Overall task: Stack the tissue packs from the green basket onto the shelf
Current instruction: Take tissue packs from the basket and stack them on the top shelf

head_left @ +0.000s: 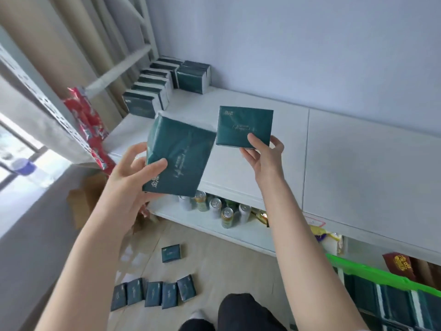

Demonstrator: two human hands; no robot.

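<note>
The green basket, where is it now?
In the head view, the green basket is at the lower right, below the front edge of the white shelf, with dark tissue packs inside it.

Pale blue wall (pixel 310 44), beige curtain (pixel 71 39), glossy floor (pixel 214 266), bright window (pixel 14 149) far L.

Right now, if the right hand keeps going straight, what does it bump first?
Probably the white shelf top: the right hand holds a tissue pack above it, pointing toward the wall. Depth is unclear.

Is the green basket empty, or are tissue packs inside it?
Not empty: dark green tissue packs stand in rows inside the bright green plastic basket, below its rim.
</note>
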